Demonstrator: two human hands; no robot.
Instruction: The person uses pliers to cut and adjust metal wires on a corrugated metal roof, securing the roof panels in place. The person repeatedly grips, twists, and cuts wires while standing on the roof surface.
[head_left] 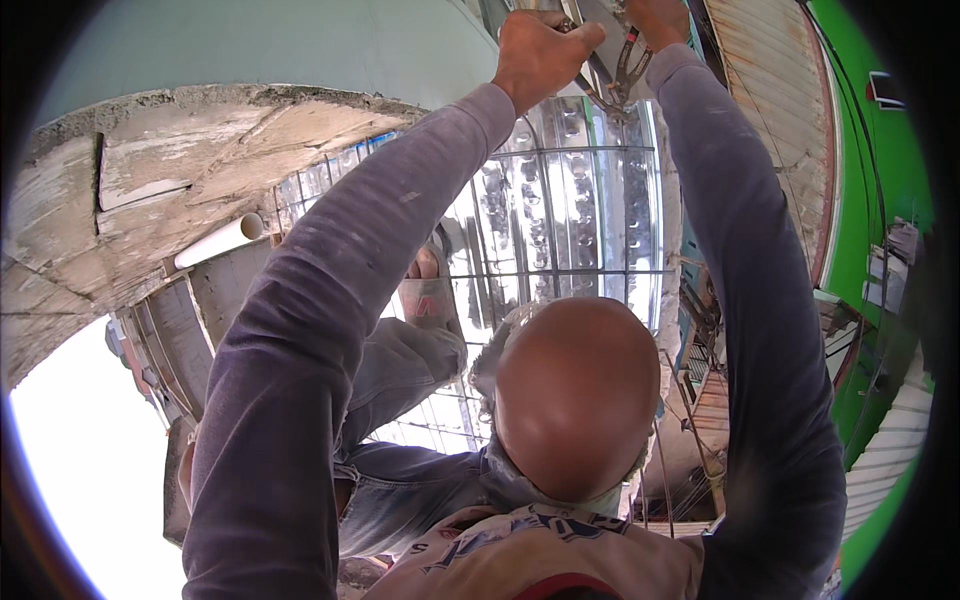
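Both arms, in grey-purple sleeves, stretch up to the top of the head view. My left hand (545, 55) is closed around a dark handle, its thumb pointing right. Beside it my right hand (657, 20), partly cut off by the top edge, is closed at a handle with a red patch. Between my hands are metal pliers (625, 70), their worn ends pointing down toward me. Whether this is one pair or two I cannot make out. Closer in, my bare bent knee (577, 400) shows through torn jeans (410, 490).
Shiny corrugated metal sheets (550, 210) lie below, crossed by thin dark bars (560, 272). A rough concrete wall (200, 170) and a white pipe (225, 240) are at left. Rusty roofing (780, 120), loose cables (868, 150) and a green wall (900, 150) are at right.
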